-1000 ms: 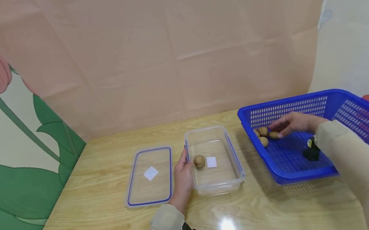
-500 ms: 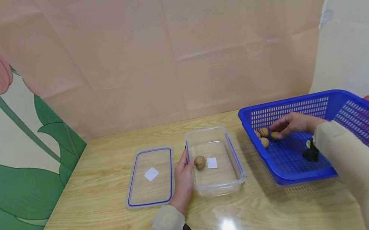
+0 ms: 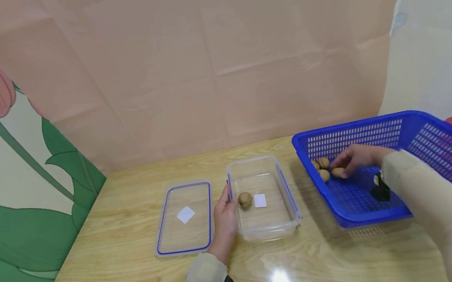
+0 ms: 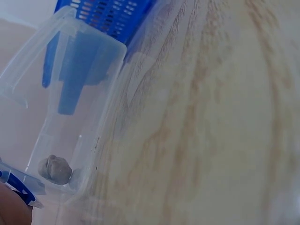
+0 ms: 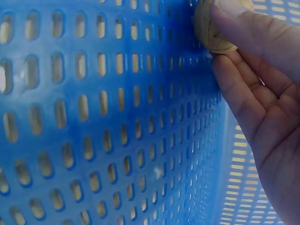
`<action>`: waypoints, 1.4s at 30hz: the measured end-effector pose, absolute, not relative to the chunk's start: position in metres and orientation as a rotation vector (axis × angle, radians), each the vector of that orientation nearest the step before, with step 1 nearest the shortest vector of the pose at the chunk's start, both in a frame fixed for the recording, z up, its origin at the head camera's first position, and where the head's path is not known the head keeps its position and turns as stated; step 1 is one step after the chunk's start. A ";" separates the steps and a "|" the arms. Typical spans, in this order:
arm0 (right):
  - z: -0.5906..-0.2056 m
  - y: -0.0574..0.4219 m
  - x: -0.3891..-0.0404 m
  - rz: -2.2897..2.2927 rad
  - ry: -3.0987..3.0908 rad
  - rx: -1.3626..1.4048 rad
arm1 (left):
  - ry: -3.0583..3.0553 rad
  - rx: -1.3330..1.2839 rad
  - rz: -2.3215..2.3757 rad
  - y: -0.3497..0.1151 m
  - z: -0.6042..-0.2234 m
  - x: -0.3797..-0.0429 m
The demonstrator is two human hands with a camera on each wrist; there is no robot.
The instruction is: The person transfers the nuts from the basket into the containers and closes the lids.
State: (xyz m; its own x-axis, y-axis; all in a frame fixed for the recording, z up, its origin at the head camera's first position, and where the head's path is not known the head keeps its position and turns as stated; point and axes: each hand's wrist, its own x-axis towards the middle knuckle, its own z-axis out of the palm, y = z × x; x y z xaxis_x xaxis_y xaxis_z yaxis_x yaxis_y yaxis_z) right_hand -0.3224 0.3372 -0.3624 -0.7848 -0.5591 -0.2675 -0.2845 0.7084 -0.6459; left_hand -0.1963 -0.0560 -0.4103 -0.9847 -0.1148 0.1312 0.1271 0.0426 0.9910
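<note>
In the head view my left hand rests along the left side of a clear plastic food container, its fingers straight against the wall. One walnut lies inside, also seen through the wall in the left wrist view. My right hand reaches down into a blue plastic basket and pinches a walnut between thumb and fingers, low over the basket floor. Several other walnuts sit in the basket's left corner, just beside that hand.
A clear lid with a blue seal lies flat on the wooden table, left of the container. White square labels show on the lid and container. The basket's raised rim stands between the container and my right hand.
My right hand has shifted slightly down and toward me at the walnut, with its fingers closing in on it. My left hand and the container stay in place.
</note>
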 end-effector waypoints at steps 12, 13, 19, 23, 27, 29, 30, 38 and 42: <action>-0.346 0.335 -0.320 -0.944 2.562 -0.556 | -2.138 -0.011 -2.052 -0.056 -0.409 -0.195; -0.344 0.335 -0.320 -0.957 2.571 -0.542 | -2.139 -0.008 -2.054 -0.056 -0.408 -0.195; -0.337 0.330 -0.320 -0.989 2.600 -0.498 | -2.143 0.002 -2.061 -0.056 -0.410 -0.196; -0.331 0.324 -0.319 -0.972 2.649 -0.517 | -2.146 -0.014 -2.040 -0.056 -0.411 -0.196; -0.323 0.317 -0.318 -1.048 2.658 -0.516 | -2.151 -0.008 -2.038 -0.055 -0.410 -0.197; -0.319 0.313 -0.318 -1.103 2.636 -0.511 | -2.152 -0.007 -2.037 -0.055 -0.409 -0.197; -0.318 0.311 -0.318 -1.122 2.625 -0.515 | -2.152 -0.007 -2.035 -0.055 -0.409 -0.197; -0.304 0.290 -0.316 -1.177 2.558 -0.590 | -2.167 0.015 -2.041 -0.055 -0.409 -0.197; -0.297 0.276 -0.315 -1.221 2.543 -0.628 | -2.168 0.018 -2.041 -0.054 -0.408 -0.197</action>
State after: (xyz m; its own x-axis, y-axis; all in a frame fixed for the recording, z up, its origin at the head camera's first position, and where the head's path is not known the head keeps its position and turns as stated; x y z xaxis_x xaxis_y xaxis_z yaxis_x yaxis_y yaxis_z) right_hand -0.3146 0.2758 -0.2971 -0.8756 -0.4815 -0.0387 -0.2709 0.5557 -0.7860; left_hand -0.1969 -0.0544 -0.4077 -0.9865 -0.1207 0.1102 0.1027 0.0666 0.9925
